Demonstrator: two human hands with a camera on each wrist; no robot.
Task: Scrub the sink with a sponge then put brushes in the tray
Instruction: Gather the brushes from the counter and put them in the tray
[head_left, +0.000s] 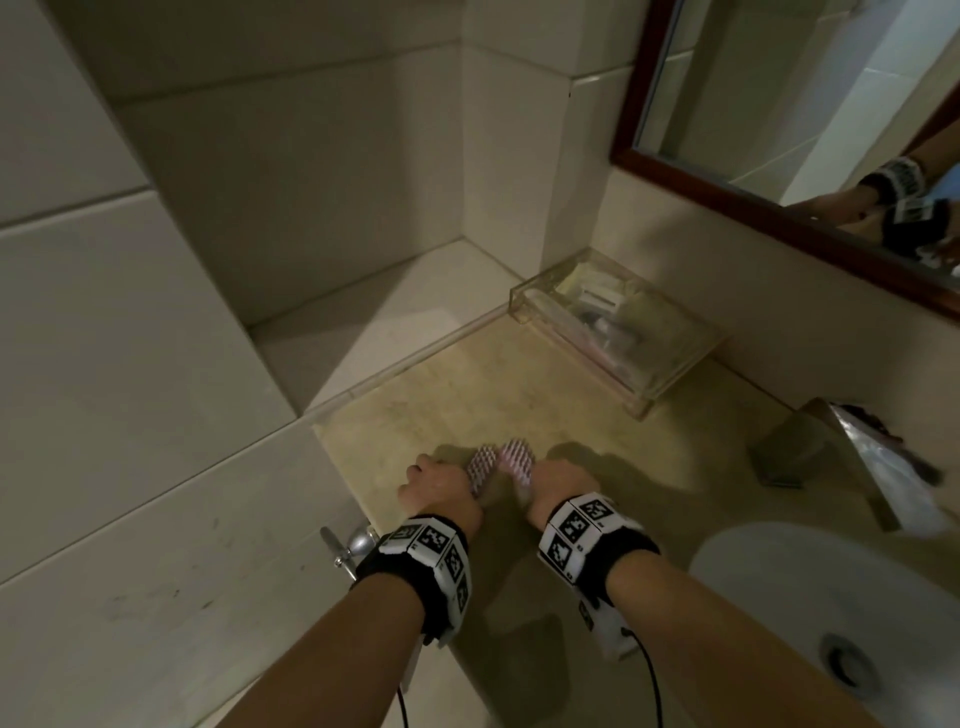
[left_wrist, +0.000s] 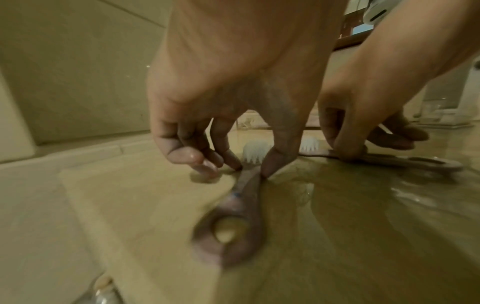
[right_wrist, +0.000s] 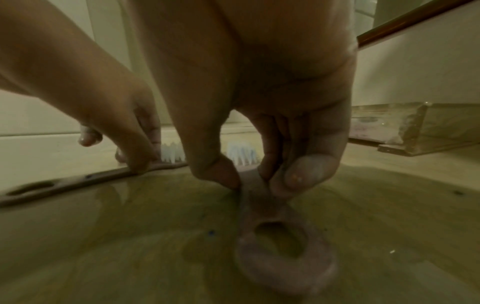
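Two pink brushes with white bristles lie side by side on the beige counter (head_left: 519, 395), bristles up. My left hand (head_left: 436, 483) pinches the neck of the left brush (head_left: 478, 467) between thumb and fingers. In the left wrist view, the left hand (left_wrist: 253, 168) is at the counter surface and the brush handle (left_wrist: 246, 205) with its ring end points toward the camera. My right hand (head_left: 558, 480) pinches the right brush (head_left: 517, 460). The right wrist view shows my right hand (right_wrist: 253, 183) gripping the brush handle (right_wrist: 272, 236). A clear tray (head_left: 639, 400) stands beyond, by the wall.
The tray holds several small toiletries. A white sink basin (head_left: 831, 597) with a drain is at the lower right, and a chrome faucet (head_left: 872, 457) is above it. A framed mirror (head_left: 727, 197) hangs over the counter. A chrome valve (head_left: 353, 543) sticks out below the left counter edge.
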